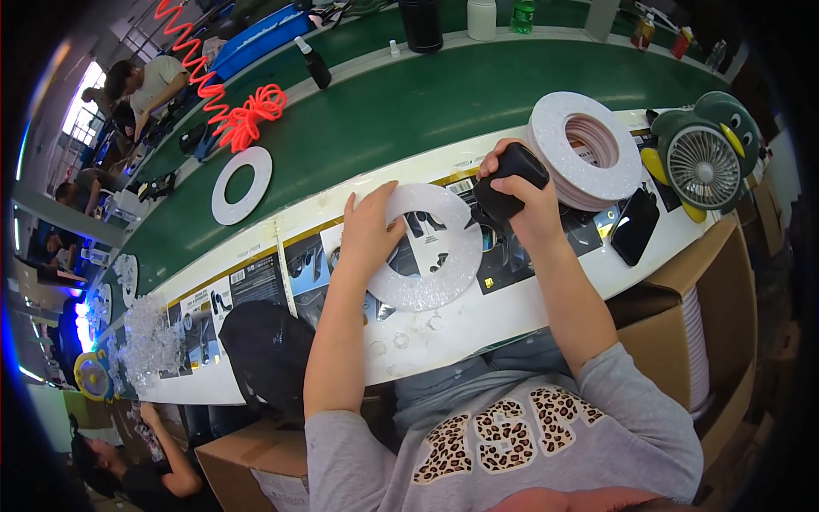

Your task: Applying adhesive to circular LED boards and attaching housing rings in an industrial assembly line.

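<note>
A flat white speckled ring (456, 247) lies on the white work surface before me. My left hand (371, 226) rests at its left side, fingers spread, the thumb reaching over the band by the hole. My right hand (536, 209) is closed around a black rounded handheld device (514, 181), held over the ring's upper right edge. The device's kind cannot be made out, and its underside is hidden. A stack of similar white rings (618, 175) stands just right of my right hand.
Another white ring (219, 200) lies on the green belt (375, 102). Right of the stack are a black phone (636, 226) and a cartoon-shaped fan (704, 162). A black cap-like item (264, 350) sits left; clear plastic scraps (149, 341) lie farther left. A coiled red hose (252, 115) hangs beyond.
</note>
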`<state>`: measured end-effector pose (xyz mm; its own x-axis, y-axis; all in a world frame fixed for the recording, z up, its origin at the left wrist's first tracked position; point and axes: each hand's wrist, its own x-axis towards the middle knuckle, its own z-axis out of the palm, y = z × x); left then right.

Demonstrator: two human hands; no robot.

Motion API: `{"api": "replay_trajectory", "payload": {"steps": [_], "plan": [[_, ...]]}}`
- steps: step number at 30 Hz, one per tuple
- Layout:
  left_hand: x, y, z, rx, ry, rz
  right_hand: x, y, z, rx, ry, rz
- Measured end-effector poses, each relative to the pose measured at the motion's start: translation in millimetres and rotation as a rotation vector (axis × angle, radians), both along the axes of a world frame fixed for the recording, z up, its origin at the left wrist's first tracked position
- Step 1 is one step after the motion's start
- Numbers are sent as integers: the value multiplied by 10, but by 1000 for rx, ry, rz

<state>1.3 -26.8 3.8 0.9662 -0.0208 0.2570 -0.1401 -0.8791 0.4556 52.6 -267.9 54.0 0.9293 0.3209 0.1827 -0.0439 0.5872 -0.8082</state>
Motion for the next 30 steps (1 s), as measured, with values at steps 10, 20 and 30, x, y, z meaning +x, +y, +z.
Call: {"api": "replay_trajectory", "payload": {"steps": [10, 20, 30], "plan": [[-102, -282, 139, 56, 24, -199, -39, 114, -70, -44, -116, -82], [-105, -256, 103, 54, 2, -207, -34, 144, -122, -135, -130, -59], [-101, -256, 106, 57, 4, -205, -36, 153, -134, -140, -114, -49]]}}
